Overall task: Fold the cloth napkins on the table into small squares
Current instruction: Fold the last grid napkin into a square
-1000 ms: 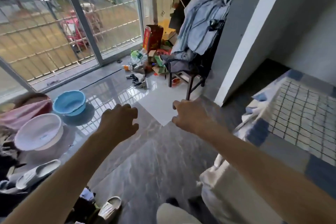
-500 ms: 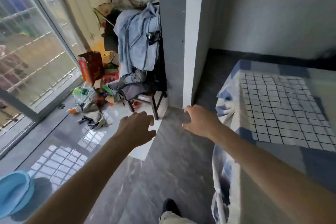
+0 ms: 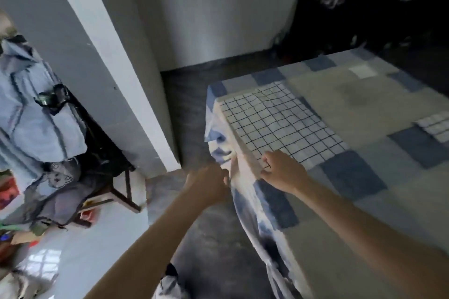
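Grid napkin lies flat, unfolded, on the worktop; folding not begun. Right hand fingers curl at its near corner, grip unclear. Left hand loosely closed, seemingly empty.

Two grid napkins, maybe; two hands; one chair.

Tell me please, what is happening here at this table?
A person stands at the corner of a table covered with a blue-and-beige patchwork cloth. A white napkin with a black grid lies flat and unfolded near that corner. The right hand rests at the napkin's near edge; the left hand is beside the hanging tablecloth. No fold is made yet.
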Demonstrator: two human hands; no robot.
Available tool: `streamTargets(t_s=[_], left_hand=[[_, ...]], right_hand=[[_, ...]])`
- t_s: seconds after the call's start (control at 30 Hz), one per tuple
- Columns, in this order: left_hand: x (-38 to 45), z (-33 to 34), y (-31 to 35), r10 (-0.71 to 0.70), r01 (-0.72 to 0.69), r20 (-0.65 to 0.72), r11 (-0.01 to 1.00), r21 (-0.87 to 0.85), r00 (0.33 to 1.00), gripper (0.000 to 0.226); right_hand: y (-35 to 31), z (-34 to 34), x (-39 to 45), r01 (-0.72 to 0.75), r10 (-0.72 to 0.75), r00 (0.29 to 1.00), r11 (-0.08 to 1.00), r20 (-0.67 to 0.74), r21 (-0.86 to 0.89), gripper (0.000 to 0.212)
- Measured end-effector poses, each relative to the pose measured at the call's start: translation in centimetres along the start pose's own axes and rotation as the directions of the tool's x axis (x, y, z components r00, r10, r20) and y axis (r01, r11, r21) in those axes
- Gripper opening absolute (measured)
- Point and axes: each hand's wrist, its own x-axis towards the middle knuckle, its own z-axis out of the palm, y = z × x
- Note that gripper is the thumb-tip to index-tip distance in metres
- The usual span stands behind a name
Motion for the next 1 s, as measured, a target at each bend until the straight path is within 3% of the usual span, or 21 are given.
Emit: streamTargets(t_s=[0.17,0.3,0.63,0.73,0.9,1.0], left_hand=[[7.4,1.7,-0.7,0.214,-0.223,0.166,0.974,0.036,0.963,0.017],[13.3,2.2,-3.4,0.340,-0.354,0.212,0.935,0.031,0.916,0.029],[29.3,1.3,-10.0,0.537,-0.550,0.199,0.835,0.009,0.820,0.062],[33.4,1.8,-8.6,0.625,-0.629,0.154,0.777,-0.025,0.765,0.059],[38.9,2.9,-5.2,0.770,-0.788,0.184,0.613,0.053,0.611,0.064],[41.6,3.5,-3.2,0.775,-0.799,0.200,0.591,0.109,0.600,0.065]], right_hand=[[3.2,1.2,3.0,-0.205,0.204,0.978,0.978,0.033,0.040,0.038],[4.4,3.0,6.4,-0.343,0.345,0.939,0.935,-0.005,0.091,0.035],[4.6,6.4,13.4,-0.666,0.686,0.710,0.728,-0.161,0.164,0.046],[4.7,7.4,13.3,-0.677,0.721,0.651,0.693,-0.237,0.247,0.045],[4.4,9.1,13.0,-0.496,0.646,0.648,0.760,-0.403,0.421,0.042],[4.8,9.4,14.4,-0.497,0.653,0.615,0.756,-0.442,0.425,0.045]])
